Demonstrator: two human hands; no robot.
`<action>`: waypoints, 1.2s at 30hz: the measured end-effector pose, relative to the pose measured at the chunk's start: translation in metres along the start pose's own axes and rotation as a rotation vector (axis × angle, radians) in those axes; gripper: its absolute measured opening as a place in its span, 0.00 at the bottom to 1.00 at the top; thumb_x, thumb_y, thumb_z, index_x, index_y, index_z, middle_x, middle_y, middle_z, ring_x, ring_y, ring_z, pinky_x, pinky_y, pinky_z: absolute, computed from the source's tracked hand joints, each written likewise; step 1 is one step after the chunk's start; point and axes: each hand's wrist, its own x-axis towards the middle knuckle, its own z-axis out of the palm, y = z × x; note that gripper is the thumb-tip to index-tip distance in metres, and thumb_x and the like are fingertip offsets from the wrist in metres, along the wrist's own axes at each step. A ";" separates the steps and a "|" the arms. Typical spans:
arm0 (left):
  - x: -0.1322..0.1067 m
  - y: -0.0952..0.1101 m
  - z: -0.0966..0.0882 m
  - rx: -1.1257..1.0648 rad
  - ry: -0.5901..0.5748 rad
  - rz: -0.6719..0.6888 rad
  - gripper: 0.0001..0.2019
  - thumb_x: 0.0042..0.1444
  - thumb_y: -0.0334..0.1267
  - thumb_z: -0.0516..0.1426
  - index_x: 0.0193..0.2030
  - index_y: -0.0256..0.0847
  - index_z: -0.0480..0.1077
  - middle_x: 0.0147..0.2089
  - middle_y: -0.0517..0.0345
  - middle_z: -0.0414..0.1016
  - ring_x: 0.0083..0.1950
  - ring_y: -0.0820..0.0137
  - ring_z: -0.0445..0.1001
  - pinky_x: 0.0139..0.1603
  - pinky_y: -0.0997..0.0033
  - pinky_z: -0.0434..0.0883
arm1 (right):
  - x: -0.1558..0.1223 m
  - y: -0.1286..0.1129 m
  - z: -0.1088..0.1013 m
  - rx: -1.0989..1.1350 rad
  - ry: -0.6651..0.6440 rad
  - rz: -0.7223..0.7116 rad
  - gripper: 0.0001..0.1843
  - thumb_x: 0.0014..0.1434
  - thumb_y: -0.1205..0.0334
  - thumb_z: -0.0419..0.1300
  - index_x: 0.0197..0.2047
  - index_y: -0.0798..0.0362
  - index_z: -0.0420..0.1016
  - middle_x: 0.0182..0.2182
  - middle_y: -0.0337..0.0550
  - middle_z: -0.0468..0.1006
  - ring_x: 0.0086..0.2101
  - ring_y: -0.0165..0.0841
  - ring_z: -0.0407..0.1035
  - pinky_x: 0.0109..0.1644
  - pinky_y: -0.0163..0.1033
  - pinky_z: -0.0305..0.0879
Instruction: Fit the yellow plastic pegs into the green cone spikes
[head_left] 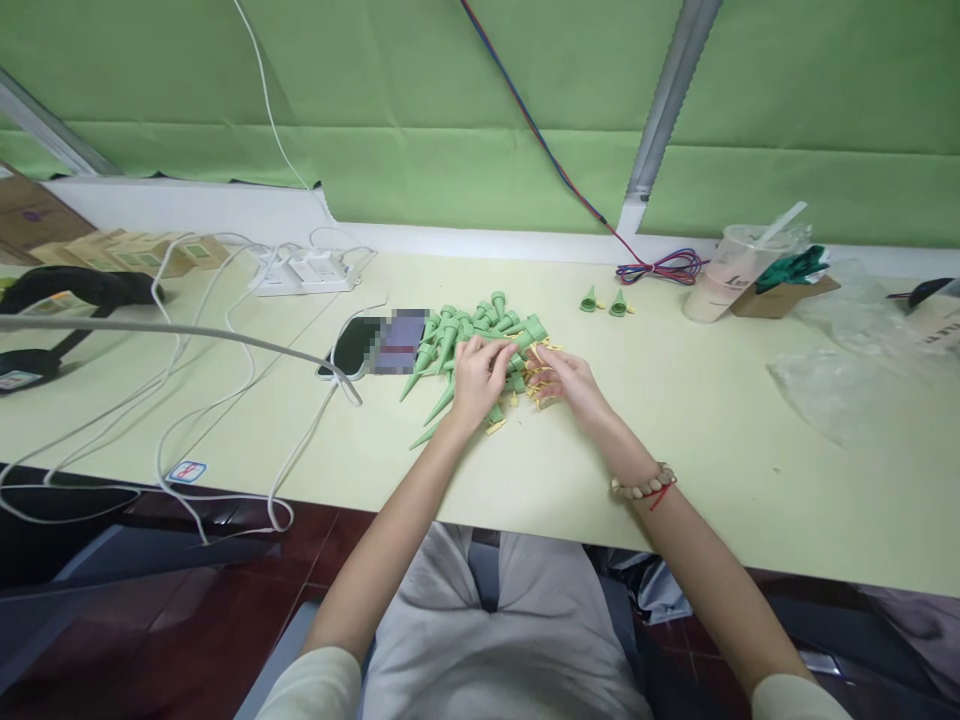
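Note:
A heap of green cone-shaped plastic spikes [457, 345] lies in the middle of the pale table [675, 420], with small yellow parts [538, 385] scattered at its right side. My left hand [480, 378] is curled round one green spike at the heap's near edge. My right hand [564, 378] rests on the yellow parts, fingers bent and pinching among them; what it grips is too small to make out. Two more green cones [604, 301] stand apart farther back.
A phone [379, 345] lies left of the heap, with white cables [225, 400] and a power strip [307, 270] beyond. A lidded drink cup [731, 270], a cardboard box [787, 290] and clear plastic bags [840, 390] sit at the right.

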 end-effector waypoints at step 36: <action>-0.003 0.007 0.002 0.100 -0.038 -0.052 0.15 0.57 0.47 0.50 0.33 0.43 0.75 0.23 0.59 0.66 0.31 0.70 0.65 0.38 0.67 0.57 | 0.001 0.014 -0.002 -0.451 0.272 -0.475 0.13 0.48 0.53 0.60 0.29 0.55 0.75 0.25 0.42 0.76 0.24 0.31 0.68 0.30 0.36 0.66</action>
